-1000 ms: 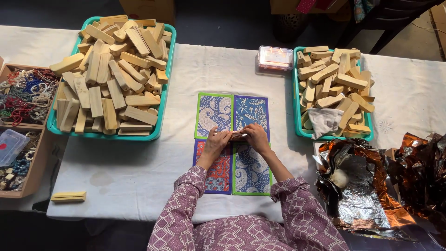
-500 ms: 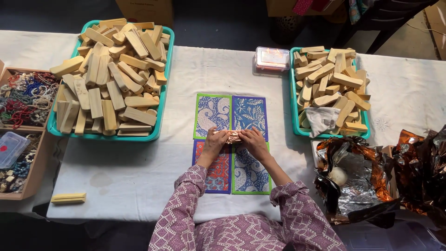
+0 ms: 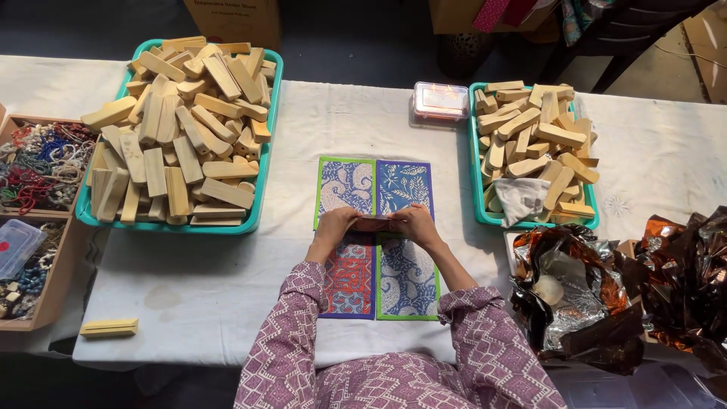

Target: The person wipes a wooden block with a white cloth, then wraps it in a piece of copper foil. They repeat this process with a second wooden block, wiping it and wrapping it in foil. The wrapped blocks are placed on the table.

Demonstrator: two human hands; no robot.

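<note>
Block [image 3: 376, 224], small and wrapped in dark coppery foil, is held between both hands above the middle of four patterned cards [image 3: 376, 236]. It is the smallest thing here, so the others come first.

White table [image 3: 212, 288] carries everything. On its left side stands a big green tray [image 3: 257, 198] full of pale wooden blocks [image 3: 178, 129]. On the right stands a smaller green tray [image 3: 478, 189] with fewer blocks and a grey cloth [image 3: 521, 198] in it. A heap of crumpled copper and silver foil [image 3: 598, 295] lies at the right near edge. At the far left, wooden boxes hold coloured beads [image 3: 38, 163]. The cards lie two by two, touching each other, in front of the person. A clear plastic box [image 3: 440, 101] sits beside the smaller tray. One single wooden block [image 3: 109, 327] lies alone at the near left edge.

Left hand [image 3: 335, 225] pinches the left end of the wrapped block with curled fingers. Right hand [image 3: 415, 222] pinches the right end in the same way, fingers pressed together.
</note>
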